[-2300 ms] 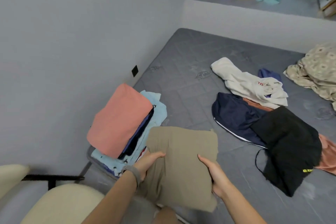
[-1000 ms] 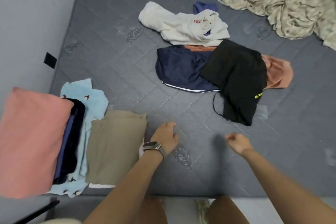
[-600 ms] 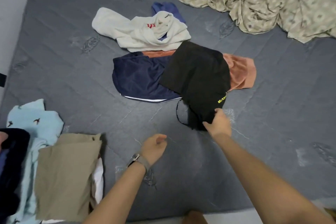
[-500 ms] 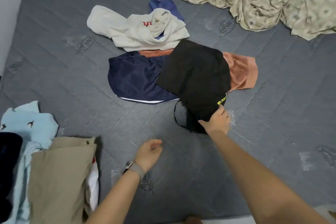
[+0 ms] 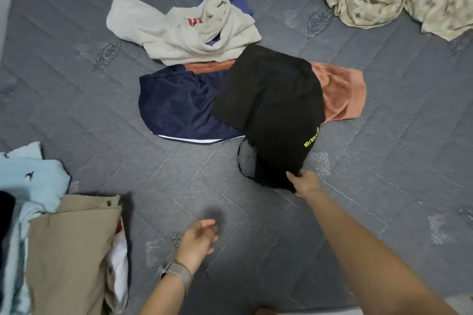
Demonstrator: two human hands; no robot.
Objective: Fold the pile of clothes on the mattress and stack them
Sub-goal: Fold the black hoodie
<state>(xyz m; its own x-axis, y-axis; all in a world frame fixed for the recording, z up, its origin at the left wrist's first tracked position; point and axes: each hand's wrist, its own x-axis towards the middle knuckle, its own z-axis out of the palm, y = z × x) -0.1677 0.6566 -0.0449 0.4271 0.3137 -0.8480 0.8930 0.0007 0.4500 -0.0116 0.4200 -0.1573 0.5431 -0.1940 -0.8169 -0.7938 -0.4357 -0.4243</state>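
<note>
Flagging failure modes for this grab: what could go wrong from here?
1. The right hand pinches only the near corner of the black garment, so the grip may slip as it lifts.
2. The garment overlaps the navy shorts and orange piece; pulling could drag them.
3. Its loose black cord might snag.
</note>
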